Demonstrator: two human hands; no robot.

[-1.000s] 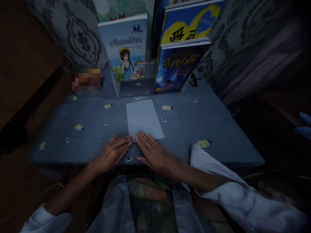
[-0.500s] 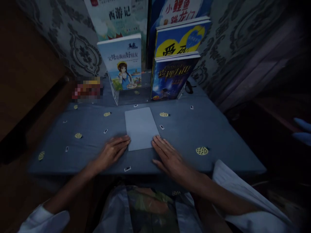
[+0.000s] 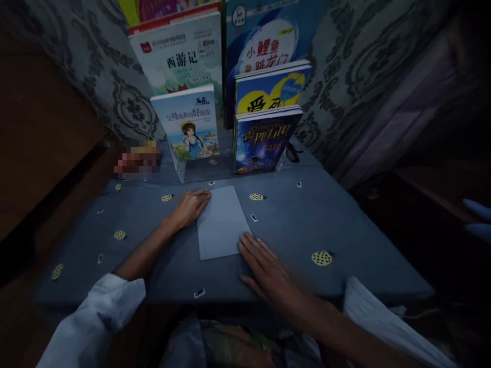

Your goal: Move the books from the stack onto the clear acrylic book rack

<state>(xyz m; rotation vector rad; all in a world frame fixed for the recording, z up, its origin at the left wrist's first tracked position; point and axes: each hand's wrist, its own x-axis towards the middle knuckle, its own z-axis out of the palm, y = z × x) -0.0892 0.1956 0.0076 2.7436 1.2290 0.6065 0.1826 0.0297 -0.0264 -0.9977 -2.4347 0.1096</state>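
A plain pale sheet of paper (image 3: 222,225), possibly folded, lies flat on the table in front of me. My left hand (image 3: 192,207) rests at its far left corner, fingers stretched out and touching the edge. At the near right corner, the fingers of my right hand (image 3: 264,263) lie flat on the paper's edge, with the thumb apart on the cloth. Neither hand is wrapped round anything.
A blue tablecloth (image 3: 153,281) with a pineapple print covers the table. Behind the paper, a clear stand (image 3: 205,173) holds several books, among them a dark blue one (image 3: 264,143). A blurred red and yellow item (image 3: 137,157) lies at the back left.
My left hand has slid away from me along the paper's left edge, from the near corner to the far one. My right hand stays at the near right corner. The view has tilted up.
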